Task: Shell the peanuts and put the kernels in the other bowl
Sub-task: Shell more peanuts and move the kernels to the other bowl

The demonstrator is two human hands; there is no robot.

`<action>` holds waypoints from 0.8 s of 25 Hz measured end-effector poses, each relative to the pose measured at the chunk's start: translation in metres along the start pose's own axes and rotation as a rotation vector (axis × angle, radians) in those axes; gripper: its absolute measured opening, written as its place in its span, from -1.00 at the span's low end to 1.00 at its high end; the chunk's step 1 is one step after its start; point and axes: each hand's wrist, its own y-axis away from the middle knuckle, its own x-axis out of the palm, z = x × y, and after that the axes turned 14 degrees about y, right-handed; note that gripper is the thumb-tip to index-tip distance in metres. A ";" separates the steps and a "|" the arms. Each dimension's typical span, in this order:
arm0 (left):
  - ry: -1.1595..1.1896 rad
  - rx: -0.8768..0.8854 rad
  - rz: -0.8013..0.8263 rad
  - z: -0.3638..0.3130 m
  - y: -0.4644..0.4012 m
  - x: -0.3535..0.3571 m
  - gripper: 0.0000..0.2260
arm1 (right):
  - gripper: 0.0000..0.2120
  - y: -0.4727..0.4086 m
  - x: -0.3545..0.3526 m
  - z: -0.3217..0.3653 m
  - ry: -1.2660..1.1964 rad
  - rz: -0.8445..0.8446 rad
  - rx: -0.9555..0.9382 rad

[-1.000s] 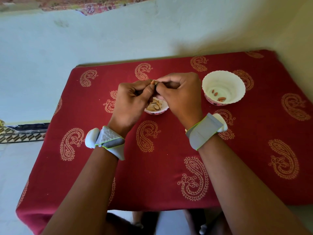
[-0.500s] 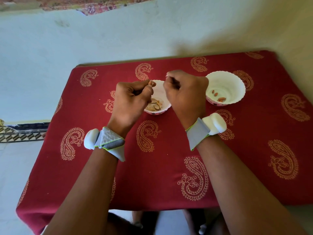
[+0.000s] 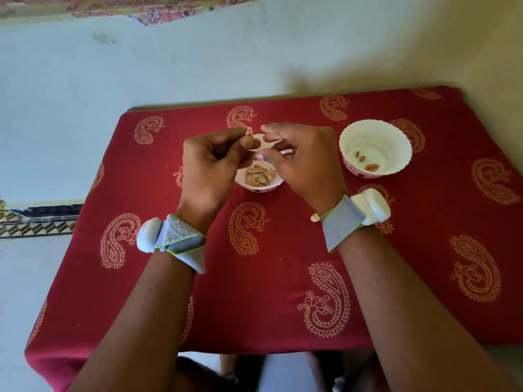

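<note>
Left hand: raised over the near bowl, fingers curled, thumb and forefinger pinched on a small pale piece of peanut.
Right hand: just beside the left, over the same bowl, fingers loosely bent and spread; nothing plainly seen held; fingertips partly masked by each other, so hold hard to judge.
Near bowl: white, pink pattern along the foot, far rim hidden behind both hands.
Shell pieces: tan heap inside the near bowl; whole peanuts among them impossible to pick out.
Other bowl: white, scalloped, well to the right of the hands, fully in view.
Kernels: a few reddish ones on its floor, exact count unclear.
Wristbands: grey with white pods, left, right; small pale bit at the right band's edge, nature unclear.
Cloth: red with paisley print, near left corner cut off by the arm.
Writing or brands: none readable; bowl pattern too small to decipher.
</note>
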 end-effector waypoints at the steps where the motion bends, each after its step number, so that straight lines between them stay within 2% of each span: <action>1: 0.019 -0.012 -0.001 0.000 0.001 0.002 -0.84 | -0.63 0.000 0.001 0.003 -0.005 -0.006 -0.007; 4: 0.060 -0.053 -0.013 0.000 0.001 0.006 -0.85 | -0.65 0.000 0.007 0.009 0.015 -0.068 -0.030; 8: 0.087 -0.081 0.018 -0.002 0.004 0.010 -0.81 | -0.76 0.000 0.007 0.009 -0.026 -0.134 0.042; 10: 0.162 -0.108 -0.054 -0.002 0.004 0.016 -0.75 | -0.77 0.001 0.005 0.008 -0.038 -0.139 0.054; 13: 0.518 -0.237 -0.204 -0.005 -0.002 0.031 -0.58 | -0.76 0.000 0.004 0.011 -0.006 -0.158 -0.037; 16: 1.056 -0.477 -0.167 -0.011 -0.006 0.037 -0.37 | -0.77 -0.003 0.001 0.016 0.114 -0.135 -0.303; 18: 1.197 -0.517 -0.133 -0.012 -0.006 0.036 -0.34 | -0.79 -0.006 -0.002 0.016 0.231 -0.118 -0.469; 20: 1.212 -0.513 -0.154 -0.012 -0.005 0.036 -0.41 | -0.78 -0.008 -0.004 0.014 0.274 -0.130 -0.503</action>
